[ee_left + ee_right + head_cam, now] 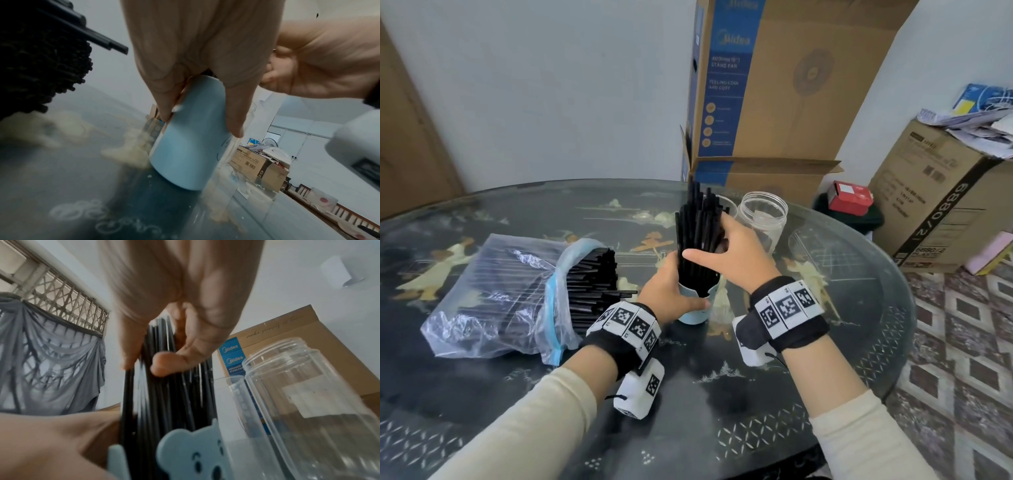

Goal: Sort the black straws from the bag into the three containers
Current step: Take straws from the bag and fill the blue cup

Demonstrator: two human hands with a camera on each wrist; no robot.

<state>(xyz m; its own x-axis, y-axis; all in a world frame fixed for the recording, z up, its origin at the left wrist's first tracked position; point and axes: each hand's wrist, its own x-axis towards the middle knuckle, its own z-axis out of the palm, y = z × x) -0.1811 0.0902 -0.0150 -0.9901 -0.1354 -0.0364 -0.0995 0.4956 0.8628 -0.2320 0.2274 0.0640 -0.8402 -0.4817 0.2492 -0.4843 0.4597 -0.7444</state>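
Note:
A light blue cup with a bear face stands on the glass table near its middle. My left hand grips it around the side. A thick bundle of black straws stands upright in the cup. My right hand holds that bundle with thumb and fingers curled round it. A clear zip bag lies to the left, with many more black straws sticking out of its mouth. Two clear containers stand just behind the cup.
The round glass table has its edge close on the right. A tall cardboard fan box stands behind the table. More cardboard boxes and a small red box sit on the floor at right.

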